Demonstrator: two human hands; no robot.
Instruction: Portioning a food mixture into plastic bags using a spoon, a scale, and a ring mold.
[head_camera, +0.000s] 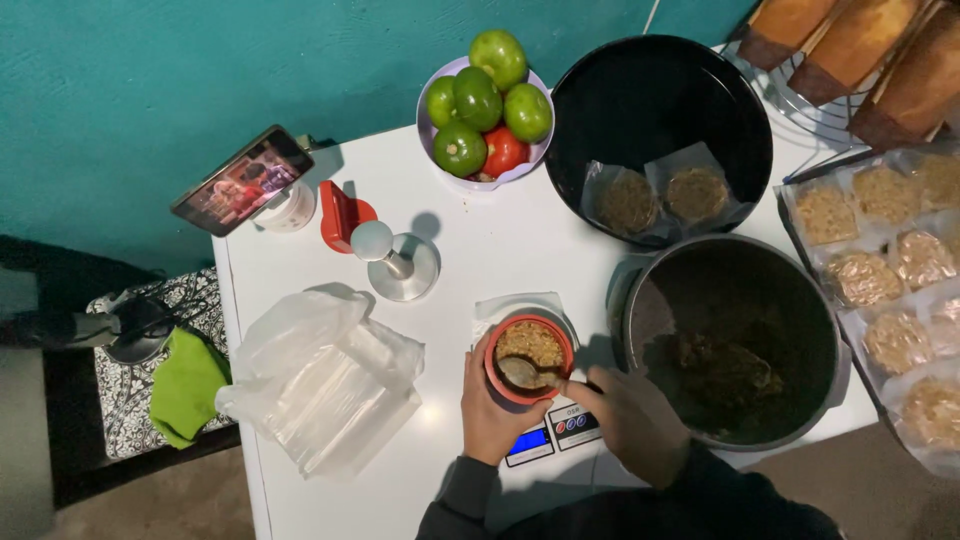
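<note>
Left hand (490, 405) is wrapped around the side of a small red bowl (530, 358) sitting on a little kitchen scale (545, 435) at the front of the white table (300, 480), fingers curled against the rim. Right hand (630, 415) pinches a metal spoon (522, 372) that's dipped into the crumbly brown mix in the bowl. Just to the right there's a big dark pot (735, 340), with a stack of clear plastic bags (320, 385) off to the left.

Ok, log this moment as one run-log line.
left hand: steadies red cup on scale | right hand: spoon in cup | dark pot beside
</note>
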